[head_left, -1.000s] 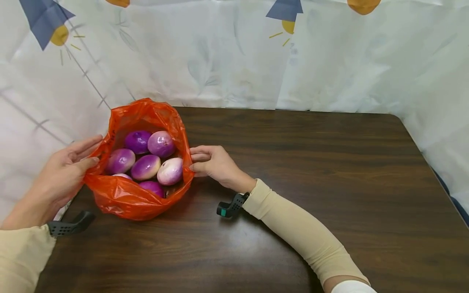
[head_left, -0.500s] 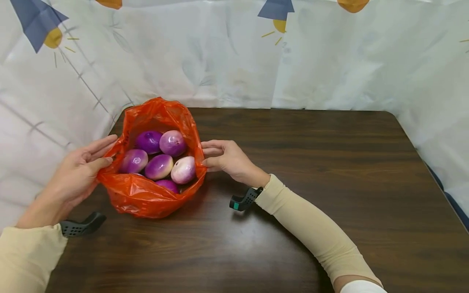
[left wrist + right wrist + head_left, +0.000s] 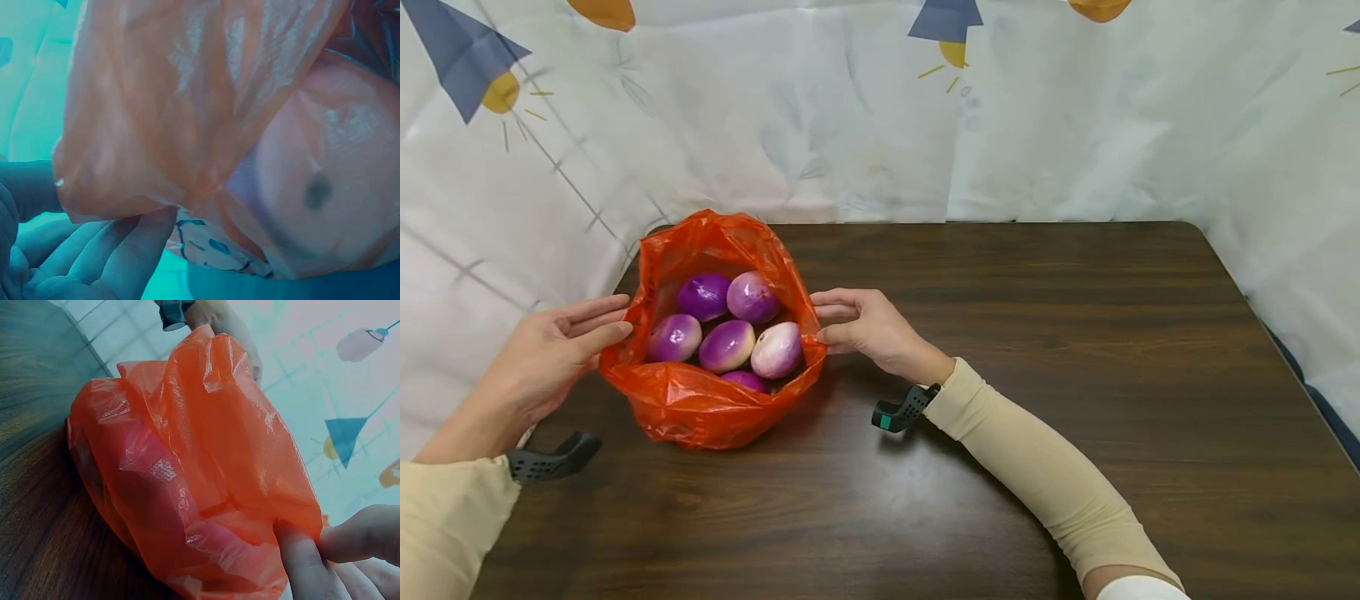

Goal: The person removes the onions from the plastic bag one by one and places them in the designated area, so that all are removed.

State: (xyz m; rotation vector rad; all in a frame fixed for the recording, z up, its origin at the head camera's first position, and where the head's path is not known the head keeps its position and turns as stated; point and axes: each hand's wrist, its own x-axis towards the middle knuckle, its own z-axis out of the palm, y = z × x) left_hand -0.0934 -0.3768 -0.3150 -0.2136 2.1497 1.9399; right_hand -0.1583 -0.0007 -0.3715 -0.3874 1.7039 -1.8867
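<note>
Six onions (image 3: 727, 347) seen in a bag (image 3: 715, 408)
It is pinched by the left hand's (image 3: 553, 354) fingers at nine o'clock, the right hand's (image 3: 880, 333) at three.

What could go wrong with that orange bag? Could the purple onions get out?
Maybe! The thin orange bag might tear where the left hand and right hand pinch its rim. Its mouth is wide open, so if it tips or one side slips, the purple onions could roll out onto the table.
</note>
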